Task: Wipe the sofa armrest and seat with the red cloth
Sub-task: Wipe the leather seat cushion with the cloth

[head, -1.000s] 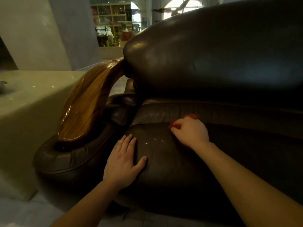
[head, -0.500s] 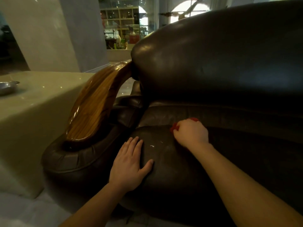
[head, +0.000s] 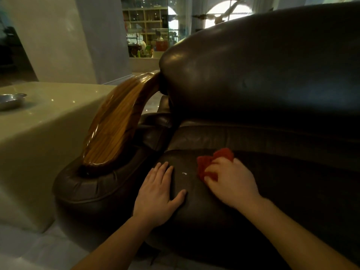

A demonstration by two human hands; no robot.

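Observation:
A dark brown leather sofa fills the right of the view. Its seat cushion lies in front of me. The armrest has a glossy wooden top over a padded leather roll. My right hand presses a crumpled red cloth onto the seat near its left end; the cloth sticks out beyond my fingers. My left hand lies flat, fingers apart, on the seat's left edge beside the armrest. A small white speck sits on the leather between the hands.
A pale glossy block table stands left of the armrest, with a metal dish on its far left. The tall sofa backrest rises behind the seat. Pale floor shows at the lower left.
My right hand has drawn the red cloth toward me and a little left across the seat, so more cloth shows. My left hand stays flat in the same place. The view has shifted left.

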